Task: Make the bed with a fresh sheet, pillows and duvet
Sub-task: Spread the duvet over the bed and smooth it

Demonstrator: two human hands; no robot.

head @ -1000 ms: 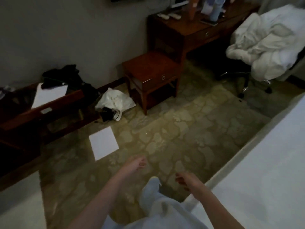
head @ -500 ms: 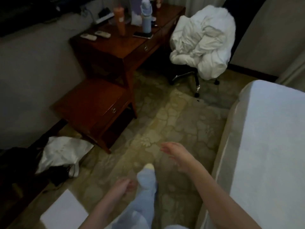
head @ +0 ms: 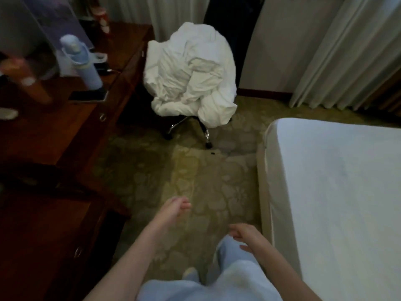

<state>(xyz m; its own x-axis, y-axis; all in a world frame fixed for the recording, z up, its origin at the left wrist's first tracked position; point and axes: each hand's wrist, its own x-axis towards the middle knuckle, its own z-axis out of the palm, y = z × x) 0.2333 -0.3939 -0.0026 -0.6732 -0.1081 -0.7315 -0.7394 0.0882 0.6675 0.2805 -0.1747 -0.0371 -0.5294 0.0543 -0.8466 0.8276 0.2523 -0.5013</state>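
A crumpled white duvet (head: 191, 77) lies heaped on a wheeled office chair (head: 188, 127) across the carpet ahead. The bed (head: 334, 192) with a smooth white fitted sheet fills the right side. My left hand (head: 176, 206) hangs over the carpet with loosely curled fingers and holds nothing. My right hand (head: 246, 234) is lower, beside the bed's edge, fingers relaxed and empty. Both hands are well short of the duvet.
A dark wooden desk (head: 82, 118) on the left carries a blue bottle (head: 83, 61), a phone (head: 89, 95) and other items. A lower wooden cabinet (head: 50, 235) stands near left. White curtains (head: 347, 51) hang at the back right. Patterned carpet (head: 195, 170) lies between.
The view has swung right and moved forward toward the chair with the duvet. The paper and bag on the floor have left the view. Both arms have swung while walking.
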